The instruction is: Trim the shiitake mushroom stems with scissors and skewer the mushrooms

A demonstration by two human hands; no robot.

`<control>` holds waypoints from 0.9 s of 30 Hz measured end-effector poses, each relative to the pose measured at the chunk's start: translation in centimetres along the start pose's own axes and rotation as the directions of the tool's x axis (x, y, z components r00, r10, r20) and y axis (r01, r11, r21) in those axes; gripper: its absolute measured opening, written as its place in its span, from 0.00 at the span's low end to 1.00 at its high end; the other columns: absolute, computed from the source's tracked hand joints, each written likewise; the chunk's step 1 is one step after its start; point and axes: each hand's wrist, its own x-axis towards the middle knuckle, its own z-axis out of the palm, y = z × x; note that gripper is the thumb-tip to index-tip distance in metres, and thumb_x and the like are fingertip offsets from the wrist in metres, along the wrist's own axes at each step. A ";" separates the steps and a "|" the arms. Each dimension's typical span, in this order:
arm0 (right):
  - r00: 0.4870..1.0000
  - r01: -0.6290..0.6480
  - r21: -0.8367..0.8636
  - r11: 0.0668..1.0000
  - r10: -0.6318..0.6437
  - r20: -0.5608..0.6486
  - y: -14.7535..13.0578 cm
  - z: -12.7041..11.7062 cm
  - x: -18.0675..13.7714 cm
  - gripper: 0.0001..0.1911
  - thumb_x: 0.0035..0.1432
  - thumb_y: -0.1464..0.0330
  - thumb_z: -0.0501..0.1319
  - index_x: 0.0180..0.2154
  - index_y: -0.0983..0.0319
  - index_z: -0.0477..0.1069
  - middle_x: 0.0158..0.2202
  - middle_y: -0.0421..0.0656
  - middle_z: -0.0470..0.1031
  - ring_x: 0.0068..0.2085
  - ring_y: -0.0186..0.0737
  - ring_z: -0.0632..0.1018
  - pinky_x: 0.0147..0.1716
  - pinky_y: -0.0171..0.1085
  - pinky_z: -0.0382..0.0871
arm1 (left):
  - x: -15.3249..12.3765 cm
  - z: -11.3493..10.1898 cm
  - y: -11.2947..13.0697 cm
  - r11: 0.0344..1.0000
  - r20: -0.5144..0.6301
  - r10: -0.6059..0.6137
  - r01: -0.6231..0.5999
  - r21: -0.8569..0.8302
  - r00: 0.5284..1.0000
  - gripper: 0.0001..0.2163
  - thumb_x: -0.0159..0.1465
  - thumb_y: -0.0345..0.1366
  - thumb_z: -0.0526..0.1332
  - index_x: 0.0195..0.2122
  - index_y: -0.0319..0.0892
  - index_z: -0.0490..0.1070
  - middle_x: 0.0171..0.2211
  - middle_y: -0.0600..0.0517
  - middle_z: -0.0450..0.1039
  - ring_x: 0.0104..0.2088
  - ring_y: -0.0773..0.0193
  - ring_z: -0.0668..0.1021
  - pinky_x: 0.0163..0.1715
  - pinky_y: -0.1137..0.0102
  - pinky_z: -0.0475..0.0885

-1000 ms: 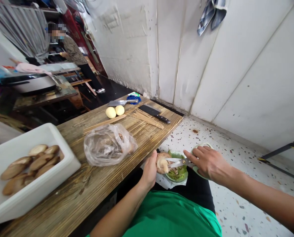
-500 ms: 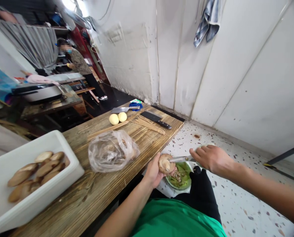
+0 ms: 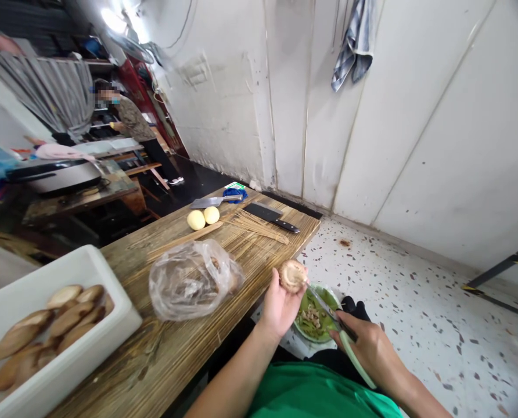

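Observation:
A mushroom (image 3: 292,275), underside toward me, is held up in the fingers of my left hand (image 3: 279,310), just off the table's edge. My right hand (image 3: 370,343) grips scissors (image 3: 326,306) with pale green handles, lower and to the right. The blades point up and left, their tips close to the mushroom's edge; whether they touch it I cannot tell. Below both hands, a green bowl (image 3: 298,332) holds leafy green scraps and small pale pieces. Left of my hands, a clear plastic bag (image 3: 172,287) with brownish contents lies on the wooden table (image 3: 123,348).
At the left stands a white bin (image 3: 123,316) with several brown mushrooms (image 3: 69,319). Farther along the table are two peeled potatoes (image 3: 204,217), a bundle of thin sticks (image 3: 259,227), a black cleaver (image 3: 272,216) and a metal cleaver (image 3: 207,202). A person (image 3: 135,119) stands in the background.
My right hand has swung down and toward me, turning the scissors from nearly level to pointing up and left. My left hand has raised and tilted the mushroom. The view has shifted slightly.

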 end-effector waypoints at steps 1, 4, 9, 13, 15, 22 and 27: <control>1.000 -0.007 -0.016 1.000 0.007 -0.020 0.1 0.2 0.1 0.15 0.63 0.61 0.56 0.44 0.61 0.76 0.35 0.46 0.82 0.30 0.43 0.82 0.26 0.34 0.75 | 0.0 -0.1 -0.2 1.000 -0.010 0.010 -0.010 0.011 1.000 0.24 0.68 0.54 0.51 0.47 0.38 0.74 0.49 0.42 0.76 0.49 0.57 0.77 0.52 0.62 0.72; 0.998 -0.014 -0.077 0.997 0.010 -0.055 0.7 0.7 0.3 0.16 0.63 0.63 0.54 0.46 0.62 0.75 0.35 0.48 0.82 0.30 0.43 0.82 0.27 0.34 0.75 | 0.0 -0.1 -0.5 0.997 -0.076 0.078 -0.076 0.024 0.994 0.23 0.68 0.53 0.52 0.46 0.40 0.75 0.48 0.44 0.76 0.46 0.60 0.77 0.50 0.65 0.72; 1.000 -0.009 -0.147 0.989 0.005 -0.028 1.1 1.4 0.1 0.19 0.62 0.67 0.52 0.50 0.66 0.73 0.39 0.50 0.81 0.34 0.42 0.82 0.30 0.34 0.77 | -0.1 0.0 -1.1 0.974 0.009 0.221 -0.221 0.044 0.975 0.18 0.65 0.46 0.60 0.50 0.38 0.74 0.53 0.43 0.74 0.54 0.57 0.74 0.57 0.64 0.66; 0.999 0.007 -0.258 0.966 -0.019 -0.044 1.1 1.8 0.1 0.21 0.62 0.69 0.49 0.49 0.69 0.73 0.39 0.52 0.81 0.34 0.44 0.82 0.32 0.36 0.78 | -0.3 0.0 -1.4 0.983 0.000 0.185 -0.185 -0.001 0.983 0.16 0.64 0.40 0.58 0.49 0.37 0.75 0.50 0.44 0.76 0.52 0.56 0.75 0.56 0.64 0.65; 0.997 0.021 -0.299 0.954 -0.041 -0.059 1.2 1.8 0.0 0.22 0.61 0.70 0.48 0.50 0.72 0.73 0.38 0.54 0.81 0.34 0.45 0.82 0.32 0.36 0.78 | -0.4 0.0 -1.3 0.984 0.019 0.175 -0.175 -0.031 0.984 0.17 0.61 0.39 0.57 0.48 0.37 0.75 0.49 0.44 0.76 0.53 0.54 0.74 0.56 0.62 0.65; 0.997 0.048 -0.294 0.954 -0.062 -0.039 0.9 1.4 0.0 0.21 0.61 0.70 0.50 0.52 0.72 0.71 0.36 0.53 0.79 0.33 0.44 0.80 0.32 0.37 0.77 | -0.1 0.5 -1.4 0.992 -0.070 0.123 -0.123 0.003 0.990 0.19 0.64 0.49 0.57 0.45 0.40 0.75 0.48 0.43 0.76 0.56 0.51 0.73 0.58 0.58 0.64; 0.994 0.065 -0.350 0.934 -0.091 -0.057 0.6 2.1 0.6 0.20 0.64 0.66 0.53 0.52 0.70 0.71 0.33 0.50 0.76 0.32 0.45 0.78 0.31 0.39 0.76 | 0.2 0.5 -2.1 0.984 -0.038 0.172 -0.169 0.064 0.984 0.20 0.67 0.50 0.53 0.47 0.40 0.75 0.50 0.44 0.75 0.58 0.53 0.72 0.62 0.60 0.59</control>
